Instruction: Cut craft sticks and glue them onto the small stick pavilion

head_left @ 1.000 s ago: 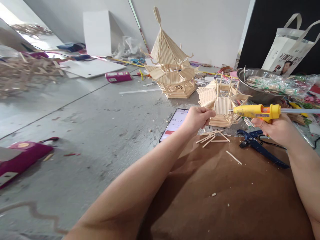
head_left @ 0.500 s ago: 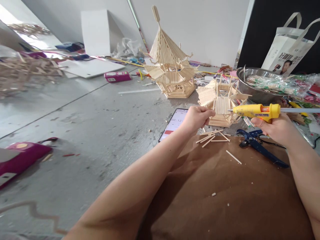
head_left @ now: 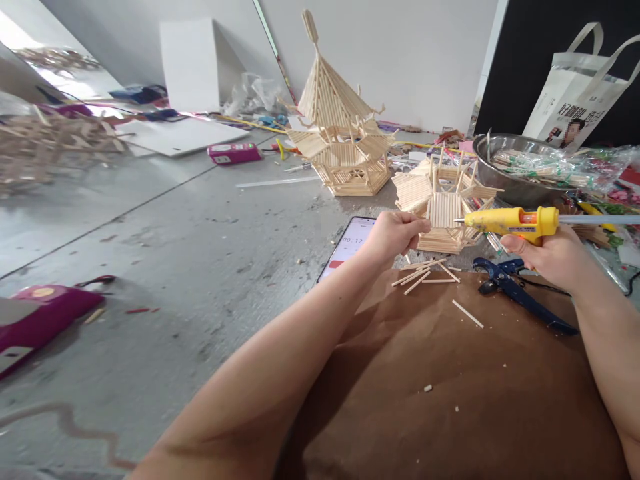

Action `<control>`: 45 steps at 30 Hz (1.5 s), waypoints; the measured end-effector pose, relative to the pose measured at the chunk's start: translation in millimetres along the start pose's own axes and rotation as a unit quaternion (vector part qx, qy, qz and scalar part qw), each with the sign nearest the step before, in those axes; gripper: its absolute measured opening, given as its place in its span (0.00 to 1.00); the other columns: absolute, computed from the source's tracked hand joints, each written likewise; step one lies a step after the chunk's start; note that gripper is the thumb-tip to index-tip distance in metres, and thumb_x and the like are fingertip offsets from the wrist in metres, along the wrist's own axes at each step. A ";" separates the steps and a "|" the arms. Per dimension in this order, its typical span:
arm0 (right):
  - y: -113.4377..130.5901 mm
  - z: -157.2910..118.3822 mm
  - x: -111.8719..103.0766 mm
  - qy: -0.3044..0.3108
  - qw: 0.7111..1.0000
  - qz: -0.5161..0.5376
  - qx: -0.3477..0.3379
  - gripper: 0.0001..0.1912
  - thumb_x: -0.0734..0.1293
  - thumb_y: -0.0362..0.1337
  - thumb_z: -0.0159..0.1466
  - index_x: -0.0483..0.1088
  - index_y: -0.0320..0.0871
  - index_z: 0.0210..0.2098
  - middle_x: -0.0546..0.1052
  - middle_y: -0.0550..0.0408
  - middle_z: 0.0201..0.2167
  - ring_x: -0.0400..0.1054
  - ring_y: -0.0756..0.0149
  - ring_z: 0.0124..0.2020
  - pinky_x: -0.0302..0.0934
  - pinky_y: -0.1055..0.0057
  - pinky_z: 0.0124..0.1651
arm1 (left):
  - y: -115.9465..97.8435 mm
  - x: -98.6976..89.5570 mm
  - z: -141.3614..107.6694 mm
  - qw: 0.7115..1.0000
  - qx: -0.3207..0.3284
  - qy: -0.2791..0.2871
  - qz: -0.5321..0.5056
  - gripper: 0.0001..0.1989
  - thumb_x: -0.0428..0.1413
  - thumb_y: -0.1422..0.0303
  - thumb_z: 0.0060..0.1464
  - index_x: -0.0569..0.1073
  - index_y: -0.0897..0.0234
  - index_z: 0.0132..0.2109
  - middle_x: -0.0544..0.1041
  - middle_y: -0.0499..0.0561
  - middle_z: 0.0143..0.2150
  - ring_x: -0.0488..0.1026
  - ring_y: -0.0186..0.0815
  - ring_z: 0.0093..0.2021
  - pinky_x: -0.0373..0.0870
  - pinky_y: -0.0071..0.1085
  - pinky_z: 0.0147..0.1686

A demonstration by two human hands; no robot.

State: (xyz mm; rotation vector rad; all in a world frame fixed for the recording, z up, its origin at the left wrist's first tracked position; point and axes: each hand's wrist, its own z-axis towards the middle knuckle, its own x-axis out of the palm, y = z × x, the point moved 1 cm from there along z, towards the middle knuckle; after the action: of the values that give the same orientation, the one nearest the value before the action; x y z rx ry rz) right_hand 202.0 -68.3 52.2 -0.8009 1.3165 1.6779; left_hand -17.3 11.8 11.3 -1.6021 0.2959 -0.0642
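Observation:
My right hand [head_left: 550, 257] grips a yellow glue gun [head_left: 510, 221], its nozzle pointing left in front of the smaller stick pavilion [head_left: 445, 210]. My left hand [head_left: 397, 237] is closed in a pinch by that pavilion's left front; whatever lies between the fingertips is too small to name. Cut sticks [head_left: 417, 273] lie loose below the pavilion, on the near edge of a brown sheet [head_left: 425, 347]. Beside them is a dark blue cutter [head_left: 525, 297]. A phone [head_left: 347, 243] showing a timer is partly covered by my left wrist.
A taller stick pagoda [head_left: 345, 140] stands behind, left of the smaller one. At the back right are a metal bowl [head_left: 520, 190] with bagged sticks and a white bag [head_left: 570, 100]. Purple devices [head_left: 235, 153] and a stick pile [head_left: 50, 147] lie to the left.

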 end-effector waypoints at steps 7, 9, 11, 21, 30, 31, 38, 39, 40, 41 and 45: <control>6.1 5.7 4.9 -0.024 0.999 0.005 -0.038 0.21 0.59 0.56 0.54 0.71 0.45 0.26 0.67 0.58 0.15 0.63 0.67 0.21 0.55 0.70 0.25 | 0.0 0.7 -0.6 1.000 -0.011 0.007 -0.026 0.11 0.53 0.75 0.50 0.67 0.68 0.20 0.59 0.41 0.07 0.49 0.20 0.08 0.41 0.23 0.12; 9.6 8.5 6.5 -0.030 0.998 -0.001 -0.048 0.20 0.59 0.54 0.55 0.71 0.45 0.26 0.70 0.57 0.17 0.64 0.67 0.23 0.56 0.70 0.26 | -0.4 0.5 -1.2 0.999 -0.009 0.007 -0.030 0.11 0.53 0.75 0.50 0.67 0.68 0.20 0.59 0.41 0.07 0.49 0.20 0.08 0.41 0.24 0.12; 12.8 12.1 8.4 -0.043 0.997 -0.001 -0.059 0.19 0.60 0.53 0.55 0.71 0.44 0.27 0.72 0.55 0.21 0.66 0.66 0.25 0.57 0.70 0.27 | -0.7 0.4 -1.5 0.999 -0.009 0.007 -0.031 0.11 0.53 0.74 0.50 0.68 0.69 0.21 0.60 0.41 0.08 0.49 0.20 0.08 0.41 0.24 0.13; 30.0 31.5 23.9 -0.072 0.992 0.005 -0.102 0.19 0.61 0.50 0.55 0.72 0.43 0.36 0.75 0.50 0.29 0.68 0.61 0.33 0.60 0.67 0.34 | -2.0 1.5 -2.7 1.000 -0.011 -0.001 -0.014 0.10 0.54 0.74 0.49 0.68 0.68 0.21 0.60 0.41 0.08 0.50 0.20 0.09 0.43 0.24 0.13; 31.1 35.1 32.1 -0.067 0.993 0.002 -0.099 0.20 0.60 0.51 0.56 0.72 0.40 0.33 0.75 0.49 0.29 0.69 0.61 0.33 0.60 0.65 0.35 | -5.0 2.5 -4.9 1.000 -0.014 -0.007 -0.006 0.11 0.54 0.74 0.49 0.68 0.68 0.20 0.61 0.42 0.08 0.50 0.21 0.09 0.44 0.24 0.12; 30.5 35.2 32.1 -0.065 0.993 0.005 -0.100 0.20 0.60 0.51 0.56 0.72 0.40 0.34 0.75 0.49 0.30 0.69 0.61 0.33 0.60 0.65 0.36 | -4.6 2.5 -4.4 1.000 -0.014 -0.005 -0.006 0.11 0.54 0.74 0.49 0.68 0.69 0.20 0.61 0.42 0.08 0.50 0.21 0.08 0.44 0.24 0.12; 30.8 34.6 33.0 -0.047 0.994 0.029 -0.090 0.22 0.61 0.51 0.55 0.71 0.39 0.37 0.76 0.47 0.33 0.69 0.58 0.36 0.60 0.62 0.39 | -3.2 2.8 -2.4 1.000 -0.019 -0.003 -0.012 0.10 0.54 0.74 0.49 0.69 0.70 0.22 0.60 0.41 0.08 0.50 0.20 0.08 0.43 0.24 0.12; 30.9 34.7 33.3 -0.045 0.995 0.028 -0.087 0.22 0.61 0.52 0.55 0.71 0.39 0.37 0.76 0.47 0.32 0.69 0.58 0.36 0.60 0.61 0.39 | -3.1 2.8 -2.3 1.000 -0.019 -0.003 -0.014 0.10 0.54 0.74 0.49 0.69 0.70 0.22 0.60 0.41 0.08 0.50 0.20 0.08 0.43 0.24 0.12; 30.9 34.8 33.7 -0.045 0.995 0.026 -0.084 0.22 0.61 0.52 0.55 0.71 0.39 0.36 0.76 0.47 0.32 0.69 0.58 0.37 0.60 0.61 0.39 | -2.9 2.8 -2.3 1.000 -0.019 -0.003 -0.015 0.10 0.54 0.74 0.49 0.69 0.70 0.22 0.61 0.41 0.08 0.50 0.20 0.08 0.43 0.24 0.12; 30.8 34.9 34.0 -0.046 0.995 0.023 -0.081 0.22 0.61 0.52 0.55 0.71 0.39 0.36 0.76 0.47 0.32 0.69 0.58 0.37 0.61 0.61 0.39 | -2.7 2.7 -2.1 1.000 -0.019 -0.004 -0.016 0.09 0.54 0.74 0.49 0.69 0.70 0.22 0.61 0.41 0.08 0.50 0.20 0.08 0.43 0.24 0.12; 30.3 35.1 35.0 -0.051 0.995 0.026 -0.086 0.21 0.61 0.51 0.55 0.71 0.39 0.37 0.75 0.47 0.33 0.69 0.58 0.37 0.61 0.61 0.39 | -1.3 2.6 -1.2 1.000 -0.018 -0.007 -0.016 0.09 0.54 0.73 0.50 0.70 0.70 0.23 0.61 0.41 0.08 0.51 0.20 0.08 0.44 0.23 0.12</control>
State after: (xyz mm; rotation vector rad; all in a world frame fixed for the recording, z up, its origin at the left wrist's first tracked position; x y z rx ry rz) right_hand 159.7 -29.3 43.7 -0.7744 1.1429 1.8668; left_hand -14.9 10.1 12.3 -1.6420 0.2621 -0.0715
